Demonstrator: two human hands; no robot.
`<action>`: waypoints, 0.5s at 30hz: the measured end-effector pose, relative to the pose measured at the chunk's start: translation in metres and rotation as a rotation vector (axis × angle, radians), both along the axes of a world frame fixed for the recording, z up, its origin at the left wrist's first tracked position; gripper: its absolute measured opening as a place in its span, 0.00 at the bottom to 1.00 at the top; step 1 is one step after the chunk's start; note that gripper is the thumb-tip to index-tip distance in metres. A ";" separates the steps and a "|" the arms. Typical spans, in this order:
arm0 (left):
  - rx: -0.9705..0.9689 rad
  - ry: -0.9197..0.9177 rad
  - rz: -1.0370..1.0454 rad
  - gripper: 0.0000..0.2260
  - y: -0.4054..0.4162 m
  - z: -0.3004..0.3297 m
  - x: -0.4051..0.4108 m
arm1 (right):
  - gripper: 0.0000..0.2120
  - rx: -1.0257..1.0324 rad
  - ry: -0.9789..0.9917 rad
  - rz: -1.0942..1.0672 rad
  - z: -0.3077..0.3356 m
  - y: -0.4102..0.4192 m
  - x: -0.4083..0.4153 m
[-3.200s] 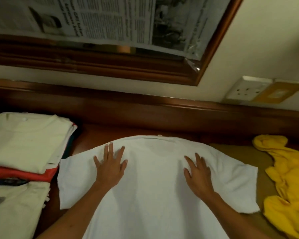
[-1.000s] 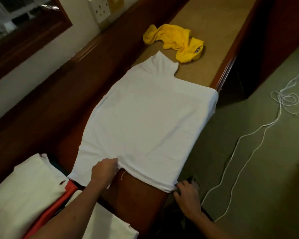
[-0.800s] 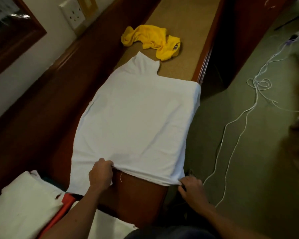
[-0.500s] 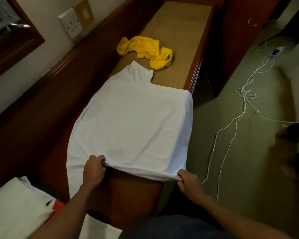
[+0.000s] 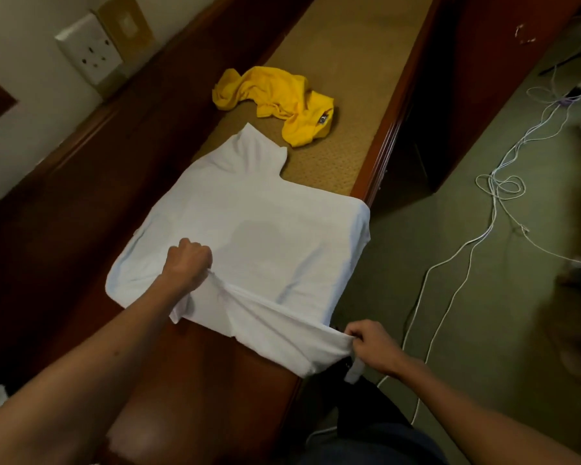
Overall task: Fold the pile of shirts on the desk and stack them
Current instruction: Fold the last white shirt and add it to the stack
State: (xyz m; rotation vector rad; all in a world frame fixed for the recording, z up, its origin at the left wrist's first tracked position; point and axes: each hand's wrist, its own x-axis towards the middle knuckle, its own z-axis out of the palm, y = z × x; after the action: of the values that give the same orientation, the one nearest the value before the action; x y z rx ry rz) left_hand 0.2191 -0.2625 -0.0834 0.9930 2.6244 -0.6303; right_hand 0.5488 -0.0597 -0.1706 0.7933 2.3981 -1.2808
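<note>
No readable text anywhere. Yellow shirt (image 5: 275, 99), on the desk well beyond the left hand (image 5: 188, 261), had a small dark neck label with pale marks, too small and blurred to make out.

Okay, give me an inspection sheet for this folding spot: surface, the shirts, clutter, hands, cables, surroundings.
Surface: wooden desk with a tan mat at its far end.
Job's things: white shirt spread across the desk, one side hanging over the desk's edge, near edge lifted; yellow shirt crumpled on the mat beyond it, unfolded.
Clutter: nothing seen.
Hands: left hand grips the white shirt's near edge over the desk; right hand pinches the same edge off the desk's side.
Cables: white cables looped and trailing across the floor.
Surroundings: wall socket above the desk's back rail; green carpet; dark wooden panel at the far end.
</note>
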 end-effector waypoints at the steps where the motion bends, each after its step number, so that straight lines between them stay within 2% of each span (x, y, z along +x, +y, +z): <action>1: -0.022 0.000 -0.020 0.07 0.018 -0.001 -0.006 | 0.06 -0.006 -0.023 -0.002 -0.001 0.010 -0.007; 5: -0.099 -0.013 -0.055 0.09 0.065 -0.013 -0.016 | 0.14 -0.058 -0.091 -0.027 -0.010 0.035 -0.032; 8: -0.060 -0.014 0.012 0.12 0.078 -0.032 -0.012 | 0.14 -0.092 -0.153 -0.036 -0.029 0.046 -0.042; 11: 0.189 0.052 0.121 0.18 0.072 -0.044 0.006 | 0.04 -0.095 -0.187 0.055 -0.042 0.051 -0.047; 12: 0.304 0.088 0.170 0.18 0.067 -0.042 0.017 | 0.05 -0.100 -0.194 0.097 -0.046 0.053 -0.049; 15: 0.619 0.186 0.317 0.13 0.042 -0.036 0.067 | 0.18 -0.120 -0.214 0.204 -0.079 0.057 -0.049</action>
State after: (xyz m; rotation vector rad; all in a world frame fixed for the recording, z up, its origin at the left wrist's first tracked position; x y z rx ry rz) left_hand 0.2863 -0.2206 -0.1199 0.6415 3.1270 0.1923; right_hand 0.5002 -0.0031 -0.2495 0.6002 2.1497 -1.1819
